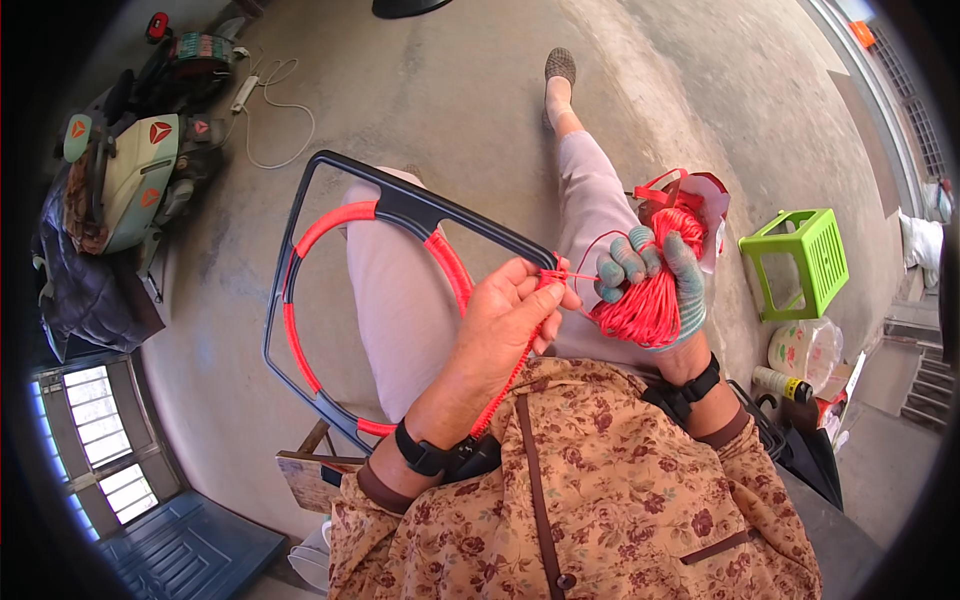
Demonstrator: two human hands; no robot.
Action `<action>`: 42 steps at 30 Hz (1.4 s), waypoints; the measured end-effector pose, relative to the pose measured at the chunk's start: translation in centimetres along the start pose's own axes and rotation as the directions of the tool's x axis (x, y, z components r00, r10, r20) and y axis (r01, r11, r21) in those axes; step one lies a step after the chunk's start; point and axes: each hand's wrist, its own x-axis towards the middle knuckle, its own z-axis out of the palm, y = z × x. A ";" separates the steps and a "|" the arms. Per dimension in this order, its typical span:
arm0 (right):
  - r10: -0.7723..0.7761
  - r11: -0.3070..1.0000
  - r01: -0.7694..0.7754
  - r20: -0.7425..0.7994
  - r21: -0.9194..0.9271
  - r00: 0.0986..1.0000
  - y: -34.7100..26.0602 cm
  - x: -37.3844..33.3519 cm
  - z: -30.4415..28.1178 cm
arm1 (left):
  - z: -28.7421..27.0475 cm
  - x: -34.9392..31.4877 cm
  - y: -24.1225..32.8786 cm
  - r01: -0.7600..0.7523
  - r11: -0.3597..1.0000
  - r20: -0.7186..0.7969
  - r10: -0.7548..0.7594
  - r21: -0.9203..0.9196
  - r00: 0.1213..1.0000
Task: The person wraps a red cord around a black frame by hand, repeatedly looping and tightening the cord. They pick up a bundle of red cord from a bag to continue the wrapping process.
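Note:
A black frame (335,160) with an inner ring (287,290), partly wrapped in red cord, lies tilted across my lap. Its near right side is also bound in red windings, close to the corner. At that corner my bare left hand (515,312) is closed, thumb and fingers pinching the wrapped bar. My right hand (632,262), in a grey-green striped glove, grips a thick bundle of red cord (645,312). A thin strand runs taut from the bundle to the windings by my left fingertips. Part of the frame is hidden behind my left hand and forearm.
Beyond my right hand sits an open bag (712,205) with more red cord. Farther right are a green plastic stool (822,262), a clear plastic container (815,350) and a spray can (780,383). A scooter (140,175) and power strip (243,93) are at left.

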 end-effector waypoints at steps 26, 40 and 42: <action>-0.103 -0.102 -0.005 0.005 -0.995 0.995 0.7 0.6 4.6 | 0.5 -1.4 -0.3 -0.278 0.552 -0.062 0.517 0.786 0.854; -0.051 -0.178 -0.025 -0.016 -0.984 0.999 1.2 1.7 3.8 | -0.4 -0.7 -0.4 -0.293 0.681 -0.076 0.457 0.672 0.886; -0.054 -0.191 -0.011 -0.001 -0.982 0.999 1.2 1.8 3.9 | -0.7 -0.5 -0.4 -0.269 0.670 -0.078 0.441 0.692 0.894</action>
